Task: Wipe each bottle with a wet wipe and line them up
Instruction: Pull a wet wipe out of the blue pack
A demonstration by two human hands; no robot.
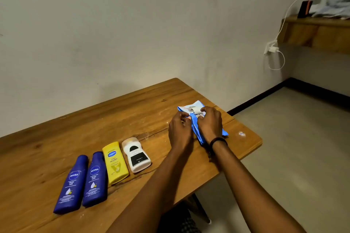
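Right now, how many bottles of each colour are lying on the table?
Blue bottles: 2
Yellow bottle: 1
White bottle: 1
Total: 4 bottles

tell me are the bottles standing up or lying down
Lying down. All four, two blue bottles, the yellow bottle and the white bottle, rest flat on the table, labels up.

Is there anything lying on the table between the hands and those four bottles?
Nothing visible. Both the left hand and right hand are on the blue wipes pack; only bare table separates them from the nearest, white bottle.
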